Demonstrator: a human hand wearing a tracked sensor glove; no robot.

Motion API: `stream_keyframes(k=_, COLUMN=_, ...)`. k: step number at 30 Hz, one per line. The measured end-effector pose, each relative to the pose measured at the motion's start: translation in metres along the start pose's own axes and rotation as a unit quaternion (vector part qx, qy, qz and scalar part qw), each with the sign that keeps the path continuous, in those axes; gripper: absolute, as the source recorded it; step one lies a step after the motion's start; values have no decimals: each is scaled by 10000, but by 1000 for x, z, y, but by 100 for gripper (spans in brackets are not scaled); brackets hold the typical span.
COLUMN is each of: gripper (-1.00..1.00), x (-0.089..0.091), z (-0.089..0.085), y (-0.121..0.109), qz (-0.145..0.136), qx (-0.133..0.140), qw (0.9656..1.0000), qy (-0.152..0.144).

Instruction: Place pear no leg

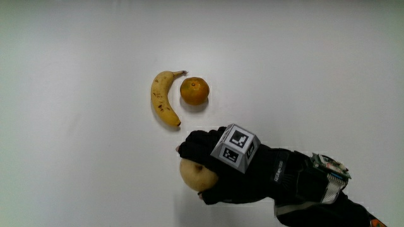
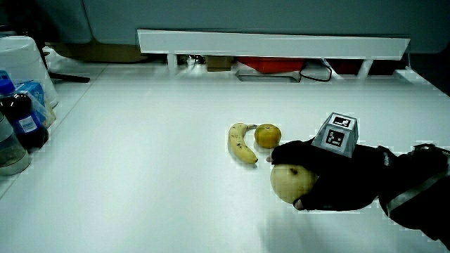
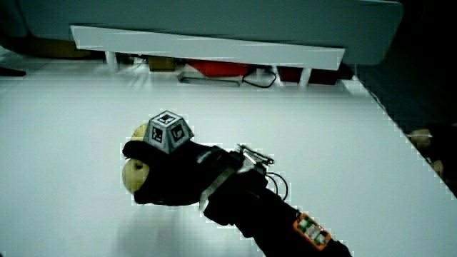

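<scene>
A pale yellow pear (image 1: pixel 197 175) is held in the gloved hand (image 1: pixel 211 167), whose fingers curl around it; it also shows in both side views, pear (image 2: pixel 292 183) and pear (image 3: pixel 133 175). The hand (image 2: pixel 316 176) with its patterned cube (image 1: pixel 235 147) is nearer to the person than the banana (image 1: pixel 163 98) and the orange (image 1: pixel 194 91). I cannot tell whether the pear touches the table (image 1: pixel 76 157) or hangs just above it. In a side view the hand (image 3: pixel 168 171) hides most of the banana and all of the orange.
The banana (image 2: pixel 242 143) and the orange (image 2: pixel 267 135) lie side by side on the white table. Bottles and a pale container (image 2: pixel 21 91) stand at the table's edge. A low white partition (image 2: pixel 274 46) runs along the table's far edge.
</scene>
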State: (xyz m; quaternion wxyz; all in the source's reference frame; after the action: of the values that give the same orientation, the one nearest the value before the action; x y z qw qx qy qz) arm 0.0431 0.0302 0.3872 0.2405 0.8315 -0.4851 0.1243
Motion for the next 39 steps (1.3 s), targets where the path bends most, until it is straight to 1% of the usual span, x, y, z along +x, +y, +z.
stream_keyframes(k=2, gripper=0, x=-2, z=-6, y=1, qz=99, qx=-24, qw=9999, qy=48)
stream_keyframes(k=3, gripper=0, x=-4, z=-6, y=2, qz=114, qx=-48, qw=9999, qy=18)
stream_keyframes(k=7, gripper=0, x=-7, z=-20, y=6, qz=144, qx=-142, qw=9997, qy=109)
stream_keyframes(k=10, gripper=0, x=-10, z=-26, y=8, qz=170, qx=-186, qw=9996, qy=84)
stream_keyframes(k=11, gripper=0, x=-10, z=-29, y=9, qz=139, qx=-207, qw=9996, qy=116)
stream_keyframes(k=13, gripper=0, x=-11, z=-35, y=11, qz=182, qx=-253, qw=9995, qy=114)
stream_keyframes(k=16, gripper=0, x=-15, z=-40, y=14, qz=161, qx=-340, qw=9993, qy=67)
stream_keyframes(k=18, gripper=0, x=-17, z=-44, y=15, qz=196, qx=-324, qw=9993, qy=26)
stream_keyframes(k=19, gripper=0, x=-18, z=-45, y=16, qz=154, qx=-357, qw=9992, qy=48)
stream_keyframes(k=21, gripper=0, x=-20, z=-49, y=17, qz=156, qx=-314, qw=9994, qy=-26)
stream_keyframes(k=22, gripper=0, x=-22, z=-50, y=18, qz=150, qx=-325, qw=9993, qy=-100)
stream_keyframes(k=23, gripper=0, x=-21, z=-53, y=19, qz=172, qx=-379, qw=9991, qy=-90)
stream_keyframes(k=24, gripper=0, x=-23, z=-51, y=19, qz=149, qx=-362, qw=9991, qy=-146)
stream_keyframes(k=25, gripper=0, x=-22, z=-54, y=20, qz=150, qx=-392, qw=9990, qy=-149)
stream_keyframes(k=29, gripper=0, x=-19, z=-54, y=20, qz=97, qx=-380, qw=9992, qy=-61)
stream_keyframes(k=30, gripper=0, x=-18, z=-52, y=20, qz=107, qx=-371, qw=9992, qy=-75)
stream_keyframes(k=32, gripper=0, x=-14, z=-55, y=21, qz=67, qx=-434, qw=9990, qy=4)
stream_keyframes(k=33, gripper=0, x=-13, z=-54, y=21, qz=75, qx=-481, qw=9988, qy=22)
stream_keyframes(k=34, gripper=0, x=-11, z=-56, y=22, qz=39, qx=-498, qw=9987, qy=104)
stream_keyframes(k=37, gripper=0, x=-9, z=-56, y=21, qz=11, qx=-542, qw=9985, qy=93)
stream_keyframes(k=38, gripper=0, x=-7, z=-59, y=22, qz=32, qx=-546, qw=9984, qy=127)
stream_keyframes(k=39, gripper=0, x=-6, z=-57, y=22, qz=18, qx=-559, qw=9984, qy=121)
